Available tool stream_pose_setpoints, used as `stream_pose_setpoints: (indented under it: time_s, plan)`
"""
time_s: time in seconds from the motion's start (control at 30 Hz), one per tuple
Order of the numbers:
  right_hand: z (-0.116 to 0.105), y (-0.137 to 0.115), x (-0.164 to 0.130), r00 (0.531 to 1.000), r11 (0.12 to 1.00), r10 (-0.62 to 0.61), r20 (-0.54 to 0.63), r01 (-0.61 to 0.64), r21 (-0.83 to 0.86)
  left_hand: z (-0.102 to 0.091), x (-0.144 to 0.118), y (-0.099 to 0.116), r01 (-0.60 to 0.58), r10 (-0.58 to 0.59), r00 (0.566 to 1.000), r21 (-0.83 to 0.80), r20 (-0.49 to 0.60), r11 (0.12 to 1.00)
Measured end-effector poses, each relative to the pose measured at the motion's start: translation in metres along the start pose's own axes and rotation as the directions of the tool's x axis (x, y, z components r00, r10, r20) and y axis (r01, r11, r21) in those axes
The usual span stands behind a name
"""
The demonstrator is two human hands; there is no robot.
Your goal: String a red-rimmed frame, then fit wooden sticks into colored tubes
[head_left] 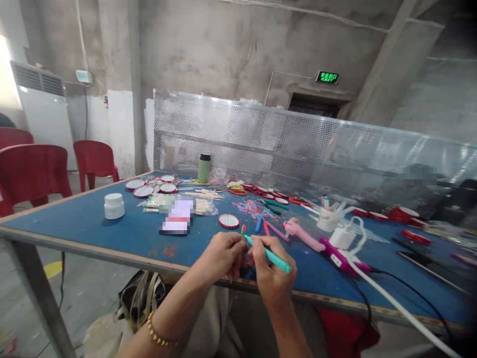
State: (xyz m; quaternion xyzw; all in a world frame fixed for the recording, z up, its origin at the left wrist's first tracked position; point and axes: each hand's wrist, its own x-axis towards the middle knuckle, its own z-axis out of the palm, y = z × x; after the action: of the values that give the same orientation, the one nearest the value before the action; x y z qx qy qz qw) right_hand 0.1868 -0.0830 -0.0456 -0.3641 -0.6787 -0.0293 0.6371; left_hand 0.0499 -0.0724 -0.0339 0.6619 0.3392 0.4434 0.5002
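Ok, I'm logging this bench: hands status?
Right hand grips teal marker. Left hand beside its tip, grasp unclear. Red-rimmed disc beyond hands, seemingly not blocking.

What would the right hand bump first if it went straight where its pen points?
Probably the left hand, just beyond the tip of the teal pen, though depth is unclear here.

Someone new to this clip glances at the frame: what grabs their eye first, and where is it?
Probably the bright teal marker held in the right hand, close beside the left hand at the near edge of the blue table. Next, the purple power strip to the right, with a white plug on it. Farther off, a glowing green exit sign stands out high on the grey wall.
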Motion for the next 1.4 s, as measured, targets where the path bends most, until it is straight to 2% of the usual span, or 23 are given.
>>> stream_pose_setpoints:
  time_s: [0.3, 0.57, 0.83, 1.4]
  plan:
    - [0.0, 0.0004, 0.0012, 1.0, 1.0, 0.012, 0.004, -0.012, -0.018, 0.0001, -0.0008, -0.0005, -0.004, 0.004, 1.0, -0.001, 0.002, 1.0]
    - [0.0006, 0.0075, -0.004, 0.997, 0.998, 0.067, -0.039, -0.067, 0.015, -0.0004, -0.0009, 0.0004, 0.004, -0.004, 1.0, -0.01, 0.005, 1.0]
    - [0.0003, 0.0038, -0.0009, 1.0, 1.0, 0.017, -0.008, -0.018, -0.019, -0.0002, -0.0019, 0.0015, 0.006, -0.006, 1.0, 0.006, 0.006, 1.0]
    - [-0.0007, 0.0019, -0.0005, 1.0, 0.999, 0.019, -0.008, -0.02, -0.03, -0.0002, -0.0005, -0.0002, 0.001, -0.001, 1.0, 0.003, 0.003, 1.0]
